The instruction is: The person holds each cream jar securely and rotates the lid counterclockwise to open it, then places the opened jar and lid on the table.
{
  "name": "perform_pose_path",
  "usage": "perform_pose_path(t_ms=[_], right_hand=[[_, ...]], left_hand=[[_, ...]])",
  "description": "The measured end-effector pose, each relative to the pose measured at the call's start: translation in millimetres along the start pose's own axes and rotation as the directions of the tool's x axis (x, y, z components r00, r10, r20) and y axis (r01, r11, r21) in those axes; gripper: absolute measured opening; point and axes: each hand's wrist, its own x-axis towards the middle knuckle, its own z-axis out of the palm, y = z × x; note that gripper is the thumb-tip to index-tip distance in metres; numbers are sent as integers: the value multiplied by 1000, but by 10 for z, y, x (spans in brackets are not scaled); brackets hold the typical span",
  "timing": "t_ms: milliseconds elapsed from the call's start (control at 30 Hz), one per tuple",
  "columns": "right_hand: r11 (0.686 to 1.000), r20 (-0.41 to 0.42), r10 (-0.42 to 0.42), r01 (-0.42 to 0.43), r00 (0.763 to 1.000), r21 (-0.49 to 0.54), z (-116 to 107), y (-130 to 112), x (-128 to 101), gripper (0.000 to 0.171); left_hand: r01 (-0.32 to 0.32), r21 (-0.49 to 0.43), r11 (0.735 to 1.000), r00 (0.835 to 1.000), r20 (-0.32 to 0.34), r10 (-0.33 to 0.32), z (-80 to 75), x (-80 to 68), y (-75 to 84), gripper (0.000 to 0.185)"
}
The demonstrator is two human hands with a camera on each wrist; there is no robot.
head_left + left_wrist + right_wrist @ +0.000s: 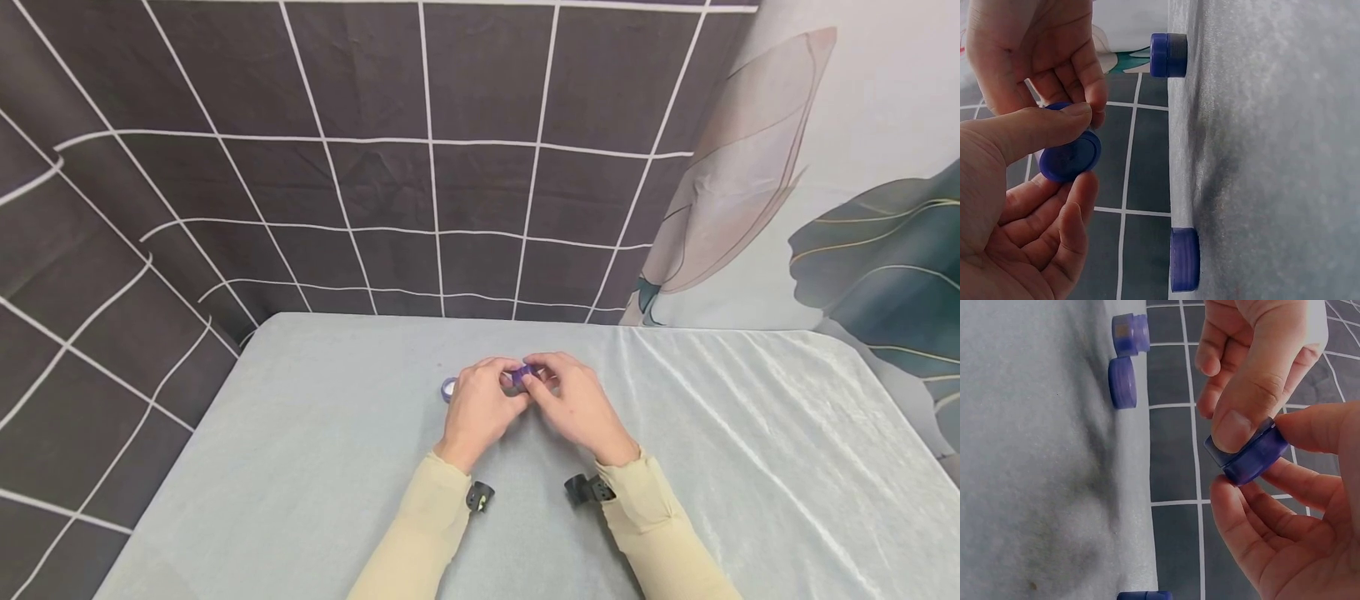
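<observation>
Both hands hold a small round purple jar (521, 377) between them, raised above the table. My left hand (480, 408) pinches one side, its thumb pressed along the edge in the left wrist view. From the other side my right hand (579, 404) grips the wider purple part with thumb and fingertips. A seam runs between the two parts; whether they are screwed together I cannot tell. On the cloth stand an uncapped jar (1125, 334) with a bare neck and, beside it, a purple lid (1122, 382). Another purple jar (1169, 55) has its lid on.
A pale velvety cloth (315, 467) covers the table, with creases on the right. Behind rises a dark curtain (480, 183) with white grid lines; a leaf-patterned curtain (862, 100) hangs at the right. Each wrist carries a small black camera (480, 497).
</observation>
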Motion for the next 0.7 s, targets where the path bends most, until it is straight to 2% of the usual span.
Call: perform_pose_path(t_ms=[700], right_hand=[[999,6,-41,41,999,14,-14,4,14,26]], left_hand=[[-7,19,1000,1000,19,6,-3,16,-11,32]])
